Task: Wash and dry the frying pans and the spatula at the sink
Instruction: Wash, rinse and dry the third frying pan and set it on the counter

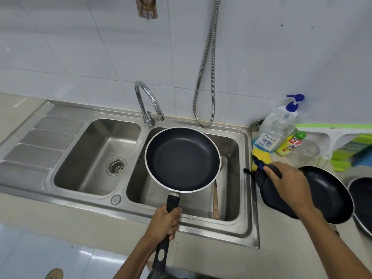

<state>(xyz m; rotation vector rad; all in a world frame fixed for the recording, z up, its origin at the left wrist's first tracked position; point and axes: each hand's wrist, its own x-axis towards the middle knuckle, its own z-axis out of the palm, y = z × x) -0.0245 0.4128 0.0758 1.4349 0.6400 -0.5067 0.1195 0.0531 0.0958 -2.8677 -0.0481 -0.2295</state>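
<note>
My left hand [164, 222] grips the black handle of a dark non-stick frying pan [182, 159], held level over the right sink basin [233, 150]. My right hand [287, 182] closes on a dark cloth [263, 178] lying at the sink's right edge. A second black pan [330, 194] rests on the counter under my right forearm, and a third pan [362, 200] shows at the right border. A wooden spatula handle [215, 200] lies inside the right basin, its head hidden under the held pan.
The left basin [94, 156] has a drain strainer. A curved tap [148, 103] and a metal hose [205, 77] stand behind. A yellow sponge [259, 156], soap pump bottle [275, 129], yellow detergent bottle [289, 144], clear jar [306, 154] and a green rack [350, 150] crowd the right counter.
</note>
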